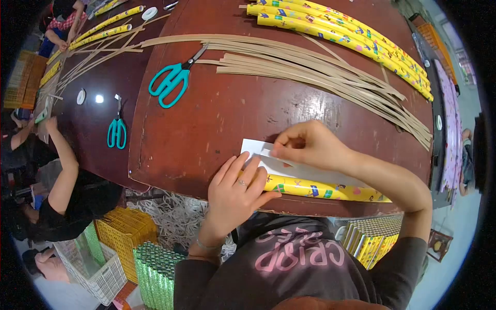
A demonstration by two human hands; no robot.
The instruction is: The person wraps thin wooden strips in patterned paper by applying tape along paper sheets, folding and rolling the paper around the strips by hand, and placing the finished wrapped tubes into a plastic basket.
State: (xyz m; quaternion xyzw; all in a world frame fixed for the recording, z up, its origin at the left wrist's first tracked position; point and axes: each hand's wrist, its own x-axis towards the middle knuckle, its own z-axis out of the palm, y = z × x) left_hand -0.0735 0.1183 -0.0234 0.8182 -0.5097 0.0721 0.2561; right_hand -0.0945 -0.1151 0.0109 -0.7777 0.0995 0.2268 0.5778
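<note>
A yellow patterned roll of wrapping paper (330, 189) lies along the table's near edge, with a white sheet edge (253, 146) showing behind it. My left hand (235, 188) lies over the roll's left end, fingers spread across the roll and onto the white sheet. Just above that sheet, my right hand (312, 147) is closed in a pinch, thumb against fingers. Near its fingertips is a small whitish piece (266, 152); whether the fingers grip it is unclear. Teal-handled scissors (173, 82) lie farther back on the left.
Long tan strips (310, 67) spread across the table behind my hands. Finished yellow rolls (341, 36) lie at the back right. Other scissors (117, 132) rest on the left table, where co-workers sit. Crates (126, 227) and green rolls (155, 274) stand below left.
</note>
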